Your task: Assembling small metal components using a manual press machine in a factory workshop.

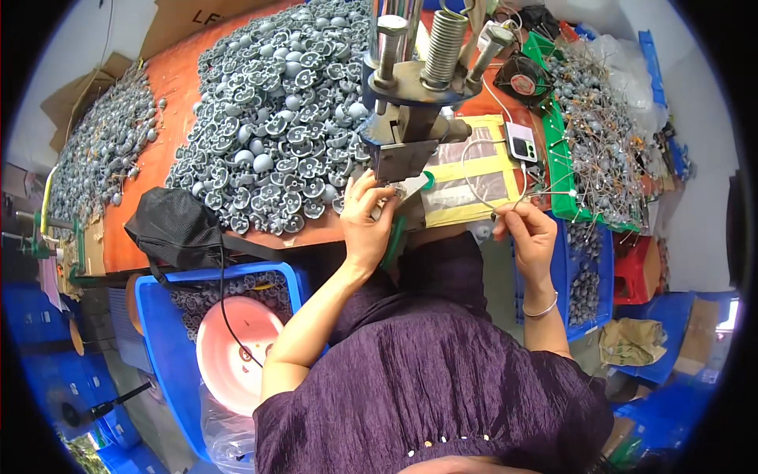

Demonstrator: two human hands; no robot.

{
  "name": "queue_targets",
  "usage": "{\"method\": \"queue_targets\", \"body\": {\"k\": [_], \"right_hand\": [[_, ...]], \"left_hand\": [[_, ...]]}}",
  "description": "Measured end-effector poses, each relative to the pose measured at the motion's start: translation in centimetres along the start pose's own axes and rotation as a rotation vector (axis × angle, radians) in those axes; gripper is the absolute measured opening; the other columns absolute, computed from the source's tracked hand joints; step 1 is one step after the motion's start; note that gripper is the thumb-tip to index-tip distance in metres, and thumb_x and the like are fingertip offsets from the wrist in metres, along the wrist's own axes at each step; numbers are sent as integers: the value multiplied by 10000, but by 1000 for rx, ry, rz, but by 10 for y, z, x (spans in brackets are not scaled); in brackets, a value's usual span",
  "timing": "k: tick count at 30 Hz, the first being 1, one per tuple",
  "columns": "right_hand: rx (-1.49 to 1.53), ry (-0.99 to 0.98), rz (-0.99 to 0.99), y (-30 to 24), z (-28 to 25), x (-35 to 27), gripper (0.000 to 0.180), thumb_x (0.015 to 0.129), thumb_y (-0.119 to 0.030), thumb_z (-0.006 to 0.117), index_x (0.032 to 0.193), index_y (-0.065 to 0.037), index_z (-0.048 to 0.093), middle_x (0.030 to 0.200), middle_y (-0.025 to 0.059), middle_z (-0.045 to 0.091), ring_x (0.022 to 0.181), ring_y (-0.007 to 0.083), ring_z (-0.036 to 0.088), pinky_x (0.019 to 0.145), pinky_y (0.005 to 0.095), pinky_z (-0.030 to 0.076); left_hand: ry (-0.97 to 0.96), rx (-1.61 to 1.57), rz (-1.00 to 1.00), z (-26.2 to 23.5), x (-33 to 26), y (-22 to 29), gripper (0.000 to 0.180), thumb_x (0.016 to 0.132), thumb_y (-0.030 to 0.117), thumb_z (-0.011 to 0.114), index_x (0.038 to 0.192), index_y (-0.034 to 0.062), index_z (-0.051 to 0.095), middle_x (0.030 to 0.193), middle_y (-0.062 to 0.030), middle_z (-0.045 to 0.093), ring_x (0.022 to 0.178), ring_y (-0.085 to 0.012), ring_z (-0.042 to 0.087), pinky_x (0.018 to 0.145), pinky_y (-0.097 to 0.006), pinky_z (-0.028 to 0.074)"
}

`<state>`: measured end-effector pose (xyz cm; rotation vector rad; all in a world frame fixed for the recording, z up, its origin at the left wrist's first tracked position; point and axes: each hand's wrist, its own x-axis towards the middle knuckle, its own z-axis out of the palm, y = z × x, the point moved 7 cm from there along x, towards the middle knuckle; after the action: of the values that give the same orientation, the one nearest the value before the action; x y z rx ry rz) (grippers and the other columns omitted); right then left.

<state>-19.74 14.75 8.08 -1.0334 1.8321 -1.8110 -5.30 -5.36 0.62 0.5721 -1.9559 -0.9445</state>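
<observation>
My left hand (367, 225) is raised to the metal press (410, 134), its fingers curled just under the press head. Whatever they hold there is hidden by the hand and the tool. To the right, my right hand (527, 235) is closed in a pinch, with a small dark piece at the fingertips that I cannot make out. A thin rod with a pale ball end (572, 193) reaches from near this hand toward the green tray (559, 170). Between the hands lies a yellow-taped pad (466, 170) on the table edge.
Grey domed plastic parts (276, 118) are heaped on the orange tabletop (178, 79), with a second heap (110, 150) farther left. A black bag (178, 229) hangs over the front edge above a blue bin (146, 316) holding a pink basin (229, 371). A small fan (523, 79) and cabled device (521, 144) stand right.
</observation>
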Motion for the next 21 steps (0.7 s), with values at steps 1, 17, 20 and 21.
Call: {"method": "queue_targets", "body": {"k": [1, 17, 20, 21], "right_hand": [[-5, -1, 2, 2, 2, 0, 137, 917, -64, 545, 947, 40, 629, 716, 60, 605, 624, 104, 564, 564, 217, 445], [86, -147, -34, -5, 24, -10, 117, 864, 6, 578, 791, 44, 662, 766, 122, 668, 670, 159, 656, 591, 254, 532], [164, -172, -22, 8, 25, -11, 128, 885, -73, 603, 875, 36, 668, 818, 99, 682, 701, 138, 667, 600, 247, 539], [214, -158, -6, 10, 27, -13, 137, 886, -92, 602, 891, 24, 675, 798, 86, 685, 670, 123, 661, 586, 236, 526]], "left_hand": [[-40, -46, -59, 0, 1, -3, 180, 695, 56, 732, 858, 54, 656, 1024, -118, 607, 1075, -298, 528, 969, -422, 383], [-330, 611, 18, -8, 162, -115, 297, 828, 69, 588, 1117, 2, 602, 1061, -149, 638, 991, -254, 598, 878, -368, 462], [-780, 365, 45, 154, 175, -12, 415, 848, 78, 594, 1249, 10, 511, 1150, -132, 580, 1028, -219, 557, 895, -355, 459], [-859, 269, 170, 207, 162, 35, 406, 849, 80, 595, 1240, 11, 512, 1139, -129, 580, 1018, -217, 555, 887, -353, 458]]}}
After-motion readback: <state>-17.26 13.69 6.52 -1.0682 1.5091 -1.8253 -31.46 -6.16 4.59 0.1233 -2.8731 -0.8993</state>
